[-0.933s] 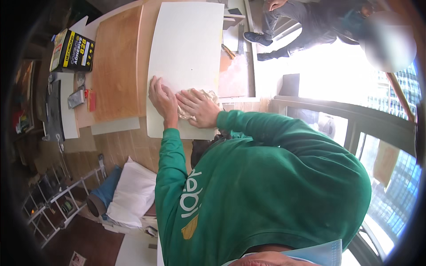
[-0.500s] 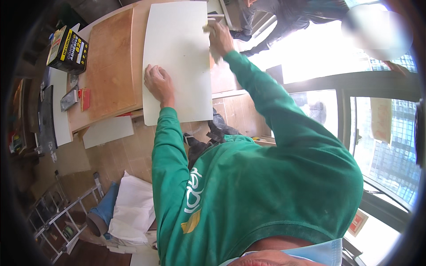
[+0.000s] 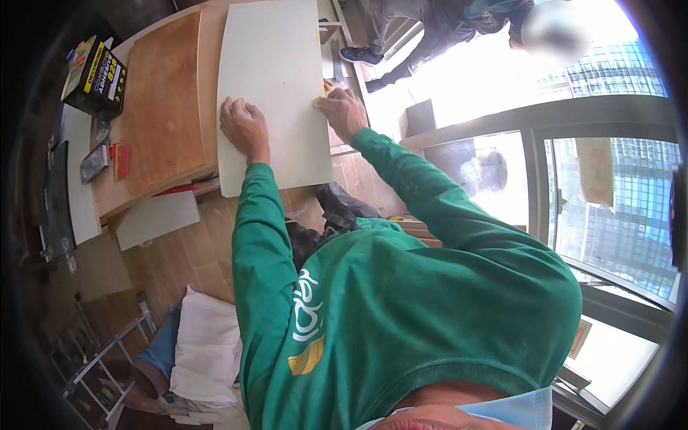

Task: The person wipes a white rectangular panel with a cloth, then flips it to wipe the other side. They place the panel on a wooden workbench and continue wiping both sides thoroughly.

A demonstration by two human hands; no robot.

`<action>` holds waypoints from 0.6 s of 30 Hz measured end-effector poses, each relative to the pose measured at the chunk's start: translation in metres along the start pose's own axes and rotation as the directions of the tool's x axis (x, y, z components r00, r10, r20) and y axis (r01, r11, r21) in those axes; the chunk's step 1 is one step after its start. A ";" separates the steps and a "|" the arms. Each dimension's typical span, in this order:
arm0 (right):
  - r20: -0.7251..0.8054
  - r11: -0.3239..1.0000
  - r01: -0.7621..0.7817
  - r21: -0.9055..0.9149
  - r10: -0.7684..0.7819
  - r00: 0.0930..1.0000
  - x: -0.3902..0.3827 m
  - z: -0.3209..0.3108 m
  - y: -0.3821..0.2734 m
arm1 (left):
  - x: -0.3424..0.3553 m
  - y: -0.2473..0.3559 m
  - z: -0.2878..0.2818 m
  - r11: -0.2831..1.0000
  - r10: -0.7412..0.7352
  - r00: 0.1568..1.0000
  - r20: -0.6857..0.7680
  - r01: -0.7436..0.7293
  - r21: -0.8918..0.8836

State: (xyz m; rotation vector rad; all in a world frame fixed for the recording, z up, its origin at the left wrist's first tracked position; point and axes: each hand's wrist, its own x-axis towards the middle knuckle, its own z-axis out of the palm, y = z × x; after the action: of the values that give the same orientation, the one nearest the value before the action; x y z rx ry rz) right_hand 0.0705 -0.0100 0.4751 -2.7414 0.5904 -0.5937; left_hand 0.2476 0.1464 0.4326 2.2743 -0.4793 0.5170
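A long white panel (image 3: 276, 64) lies over the workbench, its near end jutting out toward me. My left hand (image 3: 245, 127) rests on top of it near the left edge, palm down with the fingers a little bent and apart. At the panel's right edge, my right hand (image 3: 344, 115) is closed on a small pale yellowish piece (image 3: 319, 104), pressed against that edge. What kind of thing this piece is I cannot make out, as the fingers cover most of it.
Left of the panel lies a brown wooden board (image 3: 168, 89). Beyond it are a black and yellow adhesive tin (image 3: 97, 79), a grey block (image 3: 94, 163) and a red piece (image 3: 122, 160). A person (image 3: 437, 32) is beside the window at right. A metal ladder (image 3: 107, 358) is at lower left.
My right hand has come nearer along the panel's right edge with the pale piece. My left hand keeps its place on the panel. The whole view has shifted slightly.
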 end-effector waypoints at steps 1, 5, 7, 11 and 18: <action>-0.002 1.000 0.026 -0.008 -0.026 1.000 0.012 0.000 0.004 | 0.001 0.002 -0.002 1.000 -0.005 1.000 0.012 0.005 0.007; 0.128 0.997 0.082 -0.011 -0.080 0.989 -0.003 0.003 0.000 | 0.001 -0.001 -0.002 0.999 -0.029 0.999 0.029 0.028 0.031; 0.166 0.995 0.081 0.066 -0.091 0.982 -0.026 0.000 -0.008 | 0.001 0.000 0.001 0.999 -0.030 0.999 0.019 0.029 0.045; 0.070 0.996 0.082 -0.039 -0.079 0.994 0.011 0.003 0.001 | 0.003 -0.001 0.003 0.998 -0.003 1.000 0.022 0.001 0.061; 0.136 0.993 0.111 -0.038 -0.105 0.985 -0.003 0.003 -0.006 | 0.002 -0.002 0.000 0.998 -0.003 1.000 0.020 0.002 0.060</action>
State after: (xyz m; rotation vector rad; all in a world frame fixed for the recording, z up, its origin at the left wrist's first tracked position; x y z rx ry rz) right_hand 0.0716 -0.0030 0.4732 -2.8430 0.4316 -0.4207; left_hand 0.2500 0.1468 0.4323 2.3395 -0.4763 0.5138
